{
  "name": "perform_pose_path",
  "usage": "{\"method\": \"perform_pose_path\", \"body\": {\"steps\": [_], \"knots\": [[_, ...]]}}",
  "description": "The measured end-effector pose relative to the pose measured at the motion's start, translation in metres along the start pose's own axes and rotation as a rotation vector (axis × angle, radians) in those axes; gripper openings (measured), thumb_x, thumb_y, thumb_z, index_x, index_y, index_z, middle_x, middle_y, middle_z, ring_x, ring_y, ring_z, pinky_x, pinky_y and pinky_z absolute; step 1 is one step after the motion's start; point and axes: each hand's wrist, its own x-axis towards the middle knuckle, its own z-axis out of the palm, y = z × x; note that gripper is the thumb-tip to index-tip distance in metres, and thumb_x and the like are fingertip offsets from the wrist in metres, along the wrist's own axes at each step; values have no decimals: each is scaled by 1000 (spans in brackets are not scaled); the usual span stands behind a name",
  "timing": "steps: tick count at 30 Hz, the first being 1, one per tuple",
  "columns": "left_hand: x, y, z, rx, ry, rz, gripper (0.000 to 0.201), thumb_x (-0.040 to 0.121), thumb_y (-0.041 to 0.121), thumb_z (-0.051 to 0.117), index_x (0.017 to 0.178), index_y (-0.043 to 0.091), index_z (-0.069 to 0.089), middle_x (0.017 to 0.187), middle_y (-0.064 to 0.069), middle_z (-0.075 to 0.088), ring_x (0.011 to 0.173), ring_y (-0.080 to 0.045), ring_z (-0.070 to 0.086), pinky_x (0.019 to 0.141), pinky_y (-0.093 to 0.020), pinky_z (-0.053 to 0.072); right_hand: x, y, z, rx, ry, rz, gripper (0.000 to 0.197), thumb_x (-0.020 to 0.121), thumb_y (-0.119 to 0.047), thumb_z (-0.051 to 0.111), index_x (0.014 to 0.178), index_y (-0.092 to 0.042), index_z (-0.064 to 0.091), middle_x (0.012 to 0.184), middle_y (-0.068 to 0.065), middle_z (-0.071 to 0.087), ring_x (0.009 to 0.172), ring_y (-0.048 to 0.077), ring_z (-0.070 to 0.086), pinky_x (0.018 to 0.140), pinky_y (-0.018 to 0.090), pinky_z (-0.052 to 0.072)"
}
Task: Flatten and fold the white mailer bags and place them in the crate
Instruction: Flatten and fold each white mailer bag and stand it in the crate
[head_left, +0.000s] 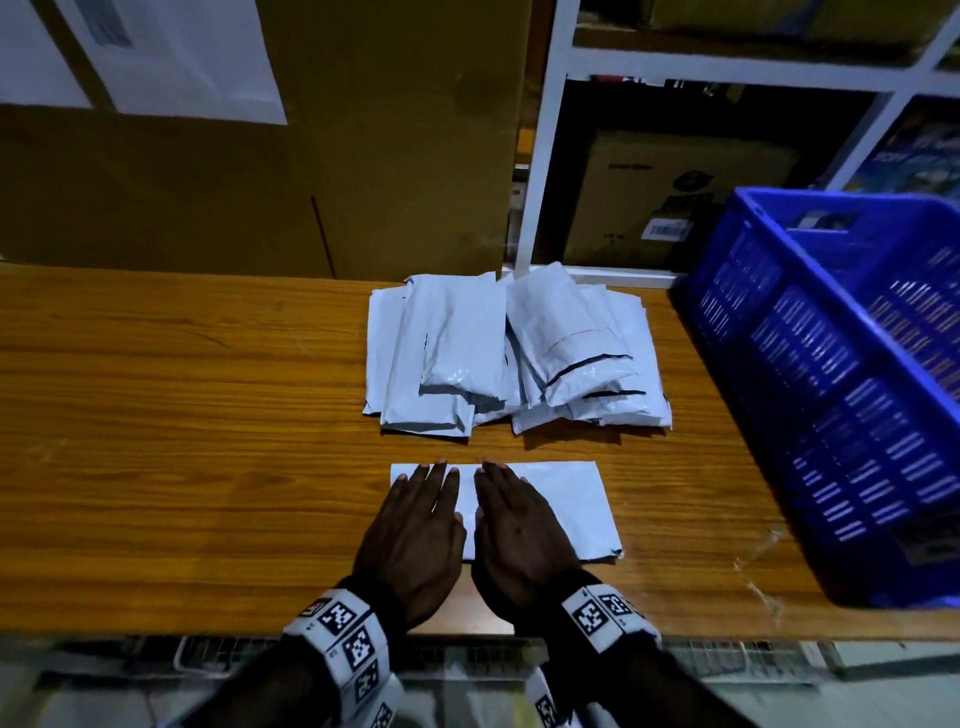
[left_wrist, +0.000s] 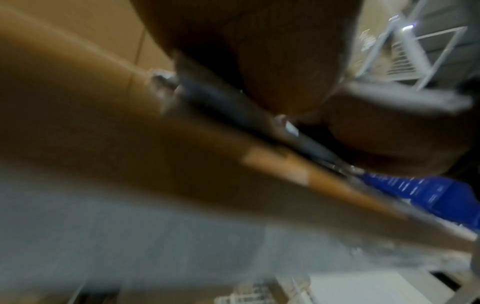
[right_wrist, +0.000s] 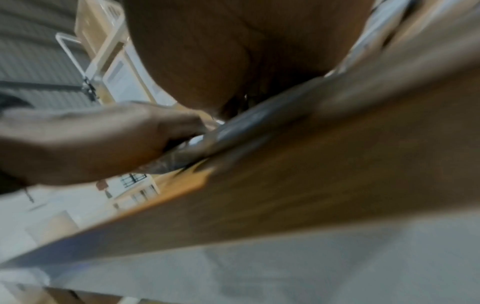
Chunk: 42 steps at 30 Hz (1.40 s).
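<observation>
Flat, both hands (head_left: 415, 525) (head_left: 519, 525) press a smooth rectangular mailer bag (head_left: 571, 499) — woodgrain table (head_left: 182, 415).

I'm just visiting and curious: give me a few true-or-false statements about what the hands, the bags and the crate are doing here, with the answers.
1. Both hands, the left hand and the right hand, lie flat on one flat white plastic mailer bag. True.
2. The pile of white mailer bags sits inside the blue slatted plastic crate. False: it lies on the wooden table, left of the crate.
3. The right hand pinches a bag's corner. False: its fingers are straight, pressing down.
4. The crate stands at the table's right end. True.
</observation>
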Motion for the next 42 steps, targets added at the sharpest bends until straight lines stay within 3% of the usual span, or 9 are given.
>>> {"method": "perform_pose_path", "body": {"steps": [4, 7, 13, 19, 21, 25, 29, 37, 42], "knots": [[7, 14, -6, 42, 12, 47, 56, 93, 30, 29, 136, 2, 52, 144, -18, 46, 137, -30, 40, 108, -47, 23, -4, 10, -6, -69, 6, 38, 63, 103, -33, 5, 146, -1, 38, 155, 16, 29, 144, 28, 27, 120, 41, 16], [7, 20, -3, 50, -21, 34, 57, 94, 32, 28, 141, 6, 47, 149, -13, 42, 143, -27, 30, 109, -52, 22, -6, 15, -6, -119, -4, 38, 60, 104, -35, 11, 146, -3, 38, 156, 15, 25, 144, 28, 27, 116, 47, 23], [4, 17, -6, 39, -79, -15, 58, 98, 39, 18, 150, 18, 33, 159, -2, 22, 148, -20, 13, 114, -55, 15, -13, 18, -4, -128, -18, 54, 58, 103, -39, 21, 148, -4, 35, 158, 15, 23, 147, 28, 20, 119, 41, 13], [9, 18, -5, 80, -64, 26, 58, 98, 37, 20, 141, 11, 48, 151, -9, 39, 143, -26, 29, 111, -54, 18, -9, 19, -10, -22, -39, 39, 69, 101, -46, 6, 151, -5, 28, 160, 11, 16, 149, 23, 11, 121, 38, 6], [14, 25, -7, 79, -15, 54, 57, 98, 35, 22, 138, 8, 52, 146, -12, 46, 140, -28, 35, 109, -54, 21, -6, 21, -17, -6, -40, 54, 73, 99, -46, 0, 149, -4, 33, 158, 12, 22, 148, 24, 18, 121, 37, 8], [24, 44, -7, 59, 39, 113, 54, 95, 31, 30, 135, 4, 54, 141, -14, 51, 138, -28, 38, 107, -55, 25, -6, 30, -23, -109, -64, 64, 57, 98, -30, 26, 140, 3, 45, 150, 20, 37, 140, 32, 36, 115, 42, 15], [22, 41, 3, 59, 2, 105, 55, 95, 32, 29, 138, 6, 51, 145, -11, 48, 140, -25, 35, 109, -52, 24, -13, 37, -22, -120, -75, 71, 58, 101, -35, 23, 147, 0, 36, 157, 15, 26, 146, 27, 22, 115, 42, 10], [21, 38, 2, 57, -8, 97, 55, 95, 33, 27, 140, 10, 50, 147, -8, 45, 139, -22, 39, 109, -48, 22, -11, 43, -25, -84, -135, 33, 80, 93, -51, -13, 155, -8, 15, 162, 4, 0, 150, 16, -3, 120, 37, -4], [27, 47, 4, 64, -9, 133, 55, 96, 34, 28, 139, 9, 51, 145, -12, 47, 138, -26, 40, 106, -53, 27, -11, 51, -37, -56, -157, 85, 74, 92, -44, 0, 155, -6, 12, 162, 6, 0, 150, 18, -3, 119, 32, -10]]}}
